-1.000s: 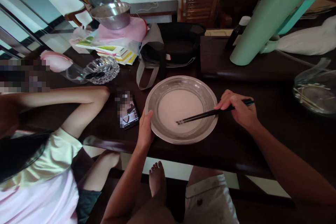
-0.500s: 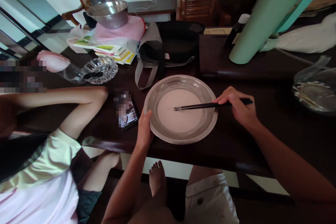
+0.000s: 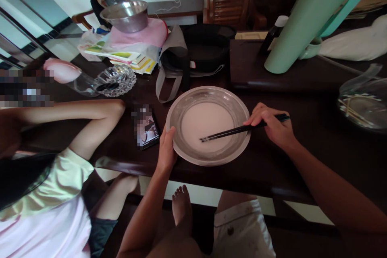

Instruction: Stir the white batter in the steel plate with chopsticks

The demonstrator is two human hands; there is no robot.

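Observation:
A wide metal bowl point(image 3: 243, 145) rests on the dark wooden table, holding a milky white liquid point(image 3: 208, 119). My left hand point(image 3: 167, 147) grips the bowl's left rim, thumb on top and the other fingers hidden beneath the edge. My right hand point(image 3: 270, 124) is closed around black chopsticks point(image 3: 236, 130), held together and slanting left over the right rim. Their pale-marked tips are at the liquid, left of the bowl's middle.
A phone point(image 3: 147, 131) lies left of the bowl, near another person's bent arm point(image 3: 99, 109). Behind stand a black bag point(image 3: 205, 50), a glass dish point(image 3: 121, 78) and a second metal bowl point(image 3: 130, 18) on a pink cloth. A green cylinder point(image 3: 290, 44) leans at right, near a clear lidded container point(image 3: 363, 109).
The chopstick tips have swung toward me through the liquid, so the chopsticks slant more. My right hand has shifted slightly; the left hand and the bowl stay in place.

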